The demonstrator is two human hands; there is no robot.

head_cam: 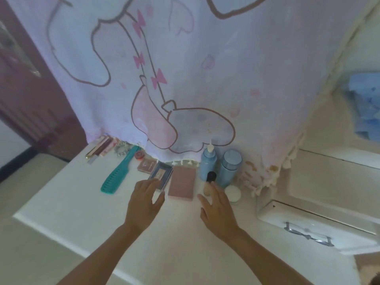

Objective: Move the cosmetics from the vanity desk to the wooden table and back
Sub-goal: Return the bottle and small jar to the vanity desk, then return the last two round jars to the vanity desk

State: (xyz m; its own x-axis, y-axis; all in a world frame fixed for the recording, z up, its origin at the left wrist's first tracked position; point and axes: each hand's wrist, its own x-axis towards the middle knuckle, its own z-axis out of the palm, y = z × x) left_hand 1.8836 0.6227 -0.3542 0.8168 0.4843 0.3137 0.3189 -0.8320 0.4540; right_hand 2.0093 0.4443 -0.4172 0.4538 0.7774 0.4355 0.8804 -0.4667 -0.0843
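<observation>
Cosmetics stand along the back of the white vanity desk (82, 204). A pink flat palette (182, 185) lies in the middle, with a dark blue-framed palette (162, 174) to its left and a small pink compact (146, 164) behind that. Two blue bottles (208, 164) (229, 167) stand at the right, a black-capped beige bottle (209, 181) in front of them, and a white jar (233, 193) beside it. My left hand (145, 202) hovers with straight fingers over the near edge of the blue-framed palette. My right hand (218, 208) is spread, fingertips next to the beige bottle, holding nothing.
A teal comb (118, 173), a hair scrunchie (121, 150), a small red tin (139, 155) and several lip tubes (100, 149) lie at the back left. A pink cartoon-print cloth (185, 79) hangs behind. An open white drawer (308, 229) juts out at the right.
</observation>
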